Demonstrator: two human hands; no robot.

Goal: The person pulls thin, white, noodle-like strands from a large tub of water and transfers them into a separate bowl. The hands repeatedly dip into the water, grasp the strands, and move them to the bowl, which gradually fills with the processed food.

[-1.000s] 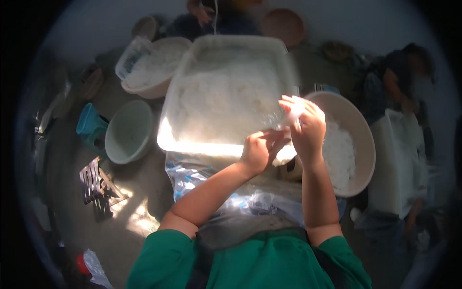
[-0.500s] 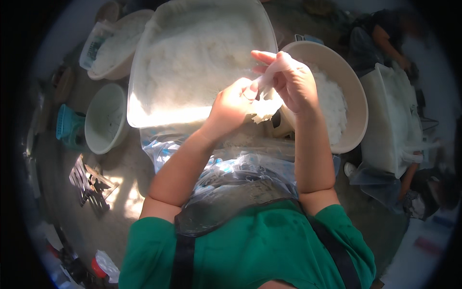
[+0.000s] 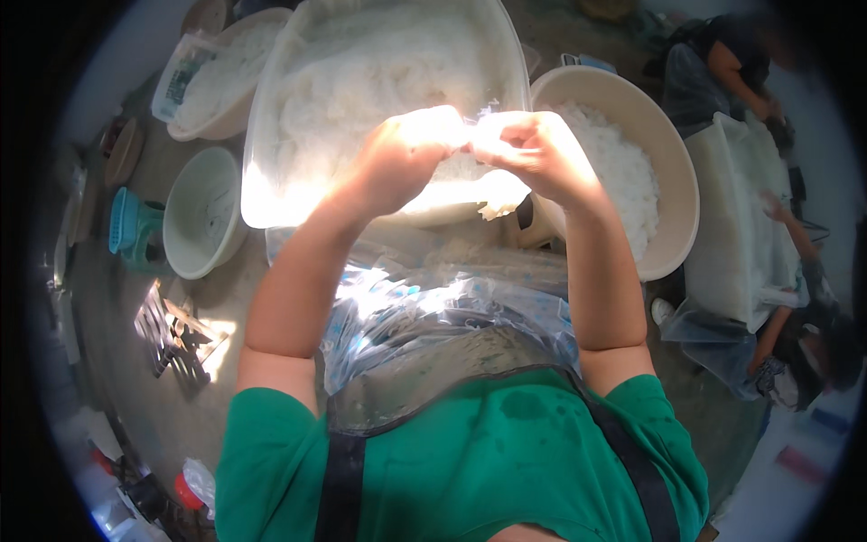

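Both hands are raised over the near edge of a large white tub (image 3: 316,63) of white, translucent, wet material, their fingertips nearly meeting in bright sunlight. My left hand (image 3: 402,154) is closed, pinching a pale, translucent piece, partly hidden by the fingers and glare. My right hand (image 3: 533,154) is closed on that piece too, thumb and fingers drawn together. A cream, ragged clump (image 3: 498,200) hangs just below the hands. To the right stands a round beige basin (image 3: 675,212) holding white flakes or shreds. A plastic apron (image 3: 424,307) covers my front.
Upper left holds an oval basin (image 3: 239,108). Left are a pale green bowl (image 3: 181,244), a turquoise plastic item (image 3: 122,221) and a slatted object (image 3: 167,330). At right, a co-worker (image 3: 727,68) sits behind a white tub (image 3: 731,235); another co-worker's arm (image 3: 799,235) reaches into it.
Since a second ago the view has tilted down, shifting the tubs upward. My left hand has risen and moved left; my right hand has turned inward, both now level and pinching.
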